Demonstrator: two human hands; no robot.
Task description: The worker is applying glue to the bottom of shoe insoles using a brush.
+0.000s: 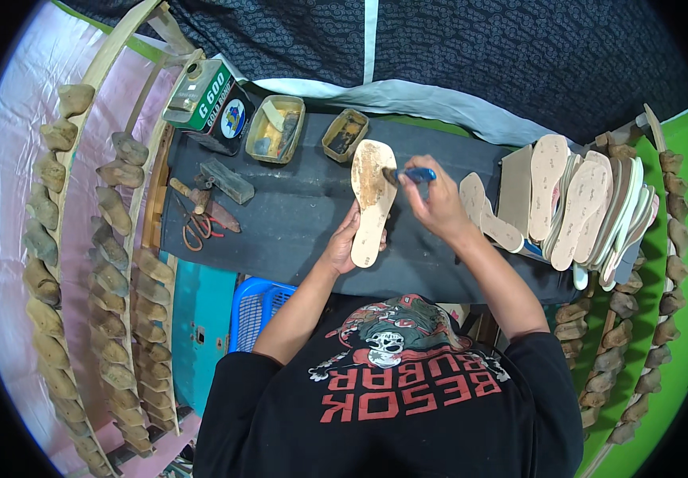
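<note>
I see a pale tan, foot-shaped insole [370,209], brown smear across its wide end, held up over the dark grey worktable [296,227]. The left hand [345,240], at its eight o'clock, grasps it, fingers curled behind. The right hand [442,201], at three o'clock, grips a blue-handled brush [419,174], dark tip at the smear. A small yellowish rectangular tub [336,153] sits at eleven o'clock, a larger yellowish tub [270,158] at ten, orange-handled scissors [197,227] at nine, stacked pale insoles [579,203] at three.
</note>
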